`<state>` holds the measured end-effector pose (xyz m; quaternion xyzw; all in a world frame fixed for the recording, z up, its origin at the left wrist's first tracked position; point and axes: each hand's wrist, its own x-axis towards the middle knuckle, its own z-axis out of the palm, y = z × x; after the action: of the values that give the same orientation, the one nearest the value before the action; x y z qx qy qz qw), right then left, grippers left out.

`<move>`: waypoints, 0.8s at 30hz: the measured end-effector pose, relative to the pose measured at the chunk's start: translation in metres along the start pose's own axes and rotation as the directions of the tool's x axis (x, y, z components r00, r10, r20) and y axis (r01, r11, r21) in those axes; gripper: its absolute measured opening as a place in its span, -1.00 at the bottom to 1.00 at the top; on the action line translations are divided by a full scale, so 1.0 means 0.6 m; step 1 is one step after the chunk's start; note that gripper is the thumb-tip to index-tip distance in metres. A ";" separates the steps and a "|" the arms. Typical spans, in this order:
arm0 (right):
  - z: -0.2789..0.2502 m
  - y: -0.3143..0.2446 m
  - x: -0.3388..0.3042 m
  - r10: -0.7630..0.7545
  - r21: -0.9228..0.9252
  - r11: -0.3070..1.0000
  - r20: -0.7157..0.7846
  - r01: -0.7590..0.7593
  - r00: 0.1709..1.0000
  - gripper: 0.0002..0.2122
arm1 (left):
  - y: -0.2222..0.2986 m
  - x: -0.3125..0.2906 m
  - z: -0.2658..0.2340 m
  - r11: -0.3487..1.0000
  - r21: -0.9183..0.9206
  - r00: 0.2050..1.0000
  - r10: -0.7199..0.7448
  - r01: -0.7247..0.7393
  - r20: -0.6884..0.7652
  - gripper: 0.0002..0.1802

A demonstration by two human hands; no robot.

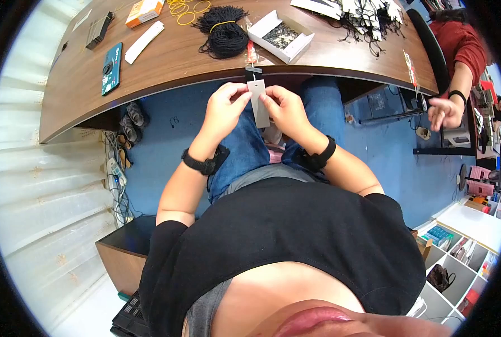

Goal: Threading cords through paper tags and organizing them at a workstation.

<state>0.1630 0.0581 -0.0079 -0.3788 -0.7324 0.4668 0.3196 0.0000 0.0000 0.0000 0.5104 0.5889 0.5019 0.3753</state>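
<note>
The left arm bends in from the left, with a black band around the wrist. The left hand has its fingers curled and nearly closed, with its thumb and pointing finger close together at the left side of a paper tag. The right arm bends in from the other side, and it has a black band too. The right hand is also curled up, and its thumb presses on the front of the tag near the right side. So the two hands have the tag between them, in a light pinch. The tag is long, thin and pale gray, with a tiny hole near the top. It hangs almost straight up and down, over the lap, just in front of the table. A dark clip is right above it, at the table's edge; I can't tell if they touch.
</note>
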 end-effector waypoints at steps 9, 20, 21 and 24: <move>0.006 0.011 0.019 -0.049 -0.016 0.999 -0.037 0.048 0.998 -0.82 | 0.004 0.013 0.015 0.980 0.134 0.961 0.171 -0.145 -0.218 -0.88; -0.039 -0.109 0.044 -0.328 -0.549 0.780 0.051 0.301 0.943 -0.80 | 0.000 0.029 -0.013 0.961 0.276 0.966 0.091 -0.021 -0.242 -0.79; -0.036 -0.118 0.060 -0.392 -0.509 0.788 0.019 0.346 0.920 -0.87 | -0.006 0.025 -0.019 0.961 0.277 0.965 0.092 -0.022 -0.244 -0.79; -0.007 -0.114 0.132 -0.526 -0.509 0.751 -0.075 0.422 0.847 -0.86 | 0.009 0.011 -0.019 0.982 -0.001 0.975 -0.190 0.191 -0.118 -0.83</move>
<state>0.1085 0.1089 0.0664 -0.2934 -0.8570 0.1329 0.4021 -0.0113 0.0041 0.0082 0.4230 0.6588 0.4898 0.3836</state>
